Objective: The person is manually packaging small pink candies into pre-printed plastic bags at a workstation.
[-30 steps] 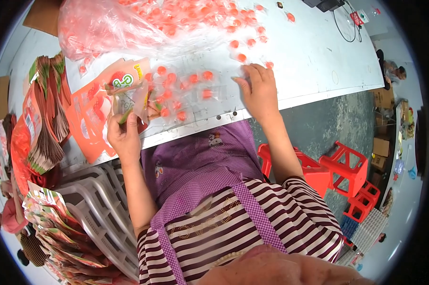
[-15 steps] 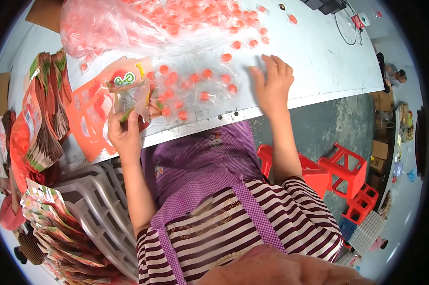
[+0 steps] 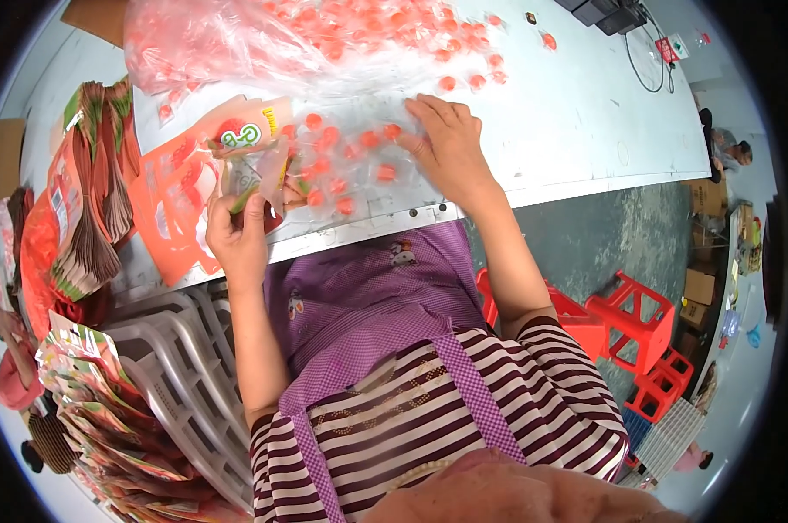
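On the left, a fanned stack of coral pouches (image 3: pixel 98 183) shows pleated brownish edges, its fine print too small to read. Next, flat printed pouches (image 3: pixel 169 193) carry a green-and-white logo (image 3: pixel 241 136) and yellow lettering. The left hand (image 3: pixel 240 234) pinches a translucent pouch (image 3: pixel 256 171), its inside hard to make out. Round orange-red pieces (image 3: pixel 322 163) in clear, crinkled wrappers lie beside it on the tabletop (image 3: pixel 577 122); at their right edge the right hand (image 3: pixel 451 150) is spread, contact unclear.
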### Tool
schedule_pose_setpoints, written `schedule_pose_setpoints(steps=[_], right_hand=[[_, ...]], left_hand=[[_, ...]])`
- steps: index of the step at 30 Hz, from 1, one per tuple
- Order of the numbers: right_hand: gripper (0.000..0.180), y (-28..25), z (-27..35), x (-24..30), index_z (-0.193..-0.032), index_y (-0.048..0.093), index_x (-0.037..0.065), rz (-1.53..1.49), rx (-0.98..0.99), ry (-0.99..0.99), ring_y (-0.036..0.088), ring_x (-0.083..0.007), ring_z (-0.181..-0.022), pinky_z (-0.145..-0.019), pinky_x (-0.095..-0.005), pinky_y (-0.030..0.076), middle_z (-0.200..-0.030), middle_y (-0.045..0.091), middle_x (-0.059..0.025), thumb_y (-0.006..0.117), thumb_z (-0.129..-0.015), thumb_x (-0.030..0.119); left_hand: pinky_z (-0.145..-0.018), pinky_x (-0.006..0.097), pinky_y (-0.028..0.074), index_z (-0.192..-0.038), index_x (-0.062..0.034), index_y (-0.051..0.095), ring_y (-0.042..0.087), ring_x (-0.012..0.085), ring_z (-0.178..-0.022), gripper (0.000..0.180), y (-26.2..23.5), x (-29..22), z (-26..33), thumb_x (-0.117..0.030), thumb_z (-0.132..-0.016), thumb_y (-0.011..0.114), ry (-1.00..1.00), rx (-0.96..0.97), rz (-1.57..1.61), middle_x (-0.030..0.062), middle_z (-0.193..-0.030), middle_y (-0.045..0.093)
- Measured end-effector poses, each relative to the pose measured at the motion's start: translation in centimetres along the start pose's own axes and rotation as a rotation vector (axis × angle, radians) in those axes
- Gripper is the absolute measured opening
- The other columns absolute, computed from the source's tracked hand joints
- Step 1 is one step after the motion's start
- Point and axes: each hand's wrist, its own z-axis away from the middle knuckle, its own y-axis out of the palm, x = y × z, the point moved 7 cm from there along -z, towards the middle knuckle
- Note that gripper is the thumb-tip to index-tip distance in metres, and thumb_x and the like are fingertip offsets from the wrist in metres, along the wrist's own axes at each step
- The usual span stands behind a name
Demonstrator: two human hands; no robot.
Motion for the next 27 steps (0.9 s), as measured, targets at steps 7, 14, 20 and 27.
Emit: schedule_pose_setpoints(steps=[7, 14, 20, 27], right_hand=[[0.068, 0.9, 1.3, 3.3, -0.129, 0.046, 0.013, -0.098, 0.091, -0.18, 0.032, -0.0324, -0.124, -0.102, -0.0431, 0.023, -0.134, 0.04, -0.0124, 0.071, -0.07, 0.036], [0.064, 2.3, 0.5, 5.2, -0.122, 0.053, 0.022, -0.029, 0.077, -0.244, 0.031, -0.0341, -0.125, -0.103, -0.0467, 0.022, -0.129, 0.043, -0.0095, 0.074, -0.064, 0.039], [0.029, 2.9, -0.4, 5.3, -0.101, 0.061, 0.02, 0.049, -0.004, -0.313, 0.046, -0.0249, -0.098, -0.084, -0.0414, 0.036, -0.102, 0.052, -0.0028, 0.067, -0.074, 0.03], [0.012, 2.8, -1.5, 5.5, -0.086, 0.061, 0.014, 0.134, 0.016, -0.433, 0.053, -0.0217, -0.083, -0.062, -0.0321, 0.045, -0.084, 0.055, -0.0021, 0.064, -0.077, 0.02]], left_hand=[[-0.065, 0.023, 0.04, -0.082, -0.0003, 0.056, 0.047, 0.0097, -0.072, 0.012, 0.1, -0.5, 0.0, -0.008, -0.082, 0.066, 0.023, 0.027, -0.003, 0.0021, -0.08, 0.051], [-0.071, 0.022, 0.043, -0.093, -0.0026, 0.054, 0.052, 0.0085, -0.077, 0.014, 0.7, -0.8, -0.1, -0.004, -0.083, 0.064, 0.037, 0.072, 0.2, 0.0004, -0.084, 0.054], [-0.068, 0.022, 0.043, -0.094, -0.0036, 0.053, 0.052, 0.008, -0.076, 0.013, 0.4, -0.6, -0.5, -0.006, -0.085, 0.063, -0.009, 0.072, 0.185, 0.0002, -0.083, 0.054], [-0.084, 0.032, 0.042, -0.079, -0.0016, 0.056, 0.054, 0.0232, -0.094, 0.013, -1.7, -4.3, -1.9, -0.005, -0.075, 0.068, 0.033, 0.093, -0.042, 0.0115, -0.104, 0.057]])
